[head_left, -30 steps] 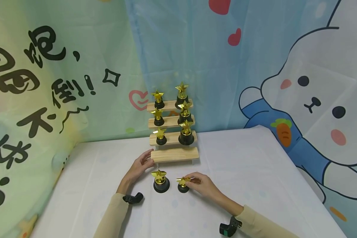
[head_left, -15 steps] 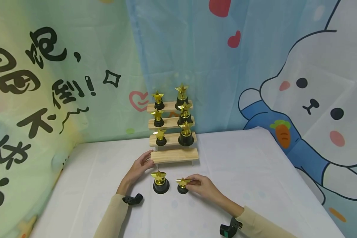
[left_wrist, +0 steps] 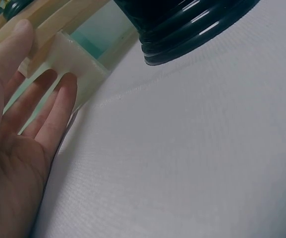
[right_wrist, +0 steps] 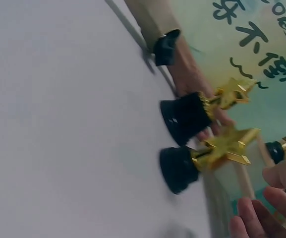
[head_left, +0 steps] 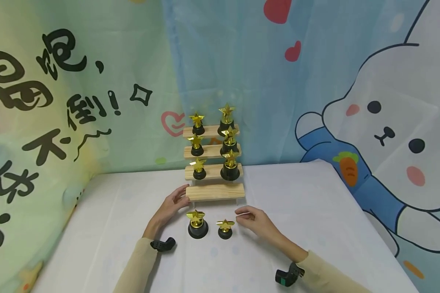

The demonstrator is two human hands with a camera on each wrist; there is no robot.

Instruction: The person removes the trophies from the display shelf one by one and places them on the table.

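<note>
While left grip [head_left: 170, 208] holds the rack [head_left: 215, 191] at its eight o'clock, right grip [head_left: 258, 223], fingers slack, nothing held, is just off the small trophy [head_left: 225, 232], at its nine o'clock on the counter [head_left: 297, 191]. Probably arranging step; next likely needs pinch-and-lift.

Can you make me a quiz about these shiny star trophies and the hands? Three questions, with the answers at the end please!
1. How many star trophies stand on the wooden rack?

2. True or false: the right hand is holding a trophy.

3. Which trophy on the table is nearer the right hand?
A) the bigger one
B) the smaller one

Key:
1. Six.
2. False; it holds nothing.
3. B, the smaller one.
</note>
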